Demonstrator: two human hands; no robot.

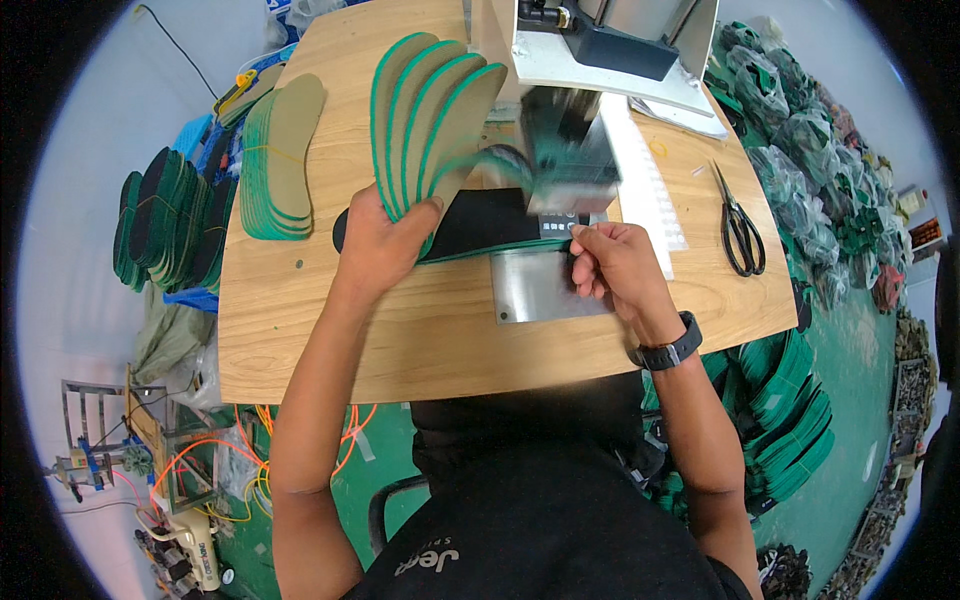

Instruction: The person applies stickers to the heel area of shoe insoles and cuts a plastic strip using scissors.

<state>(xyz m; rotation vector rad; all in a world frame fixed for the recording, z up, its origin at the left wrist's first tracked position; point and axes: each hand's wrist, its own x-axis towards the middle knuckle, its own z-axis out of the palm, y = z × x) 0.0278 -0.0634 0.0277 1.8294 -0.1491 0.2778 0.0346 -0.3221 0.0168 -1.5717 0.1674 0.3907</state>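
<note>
A fan of several tan insoles [440,110] with green edges is gripped at its lower end by my left hand [385,240], fingers wrapped round it. A black insole [480,220] lies flat across the table below the fan. Its right end, bearing a small pale print, is pinched at the near edge by my right hand [622,265]. Just above that end is the blurred block of a press head [570,160]. Beneath the right end sits a shiny metal plate [530,295]. A dark curved band, also blurred, runs between the fan and the press.
A banded stack of tan insoles [285,160] stands at the table's left, with dark insole bundles [165,220] beyond the edge. Black-handled scissors [742,230] lie on the right. The press frame [610,65] rises at the back. Bagged green pieces [810,150] heap on the right floor.
</note>
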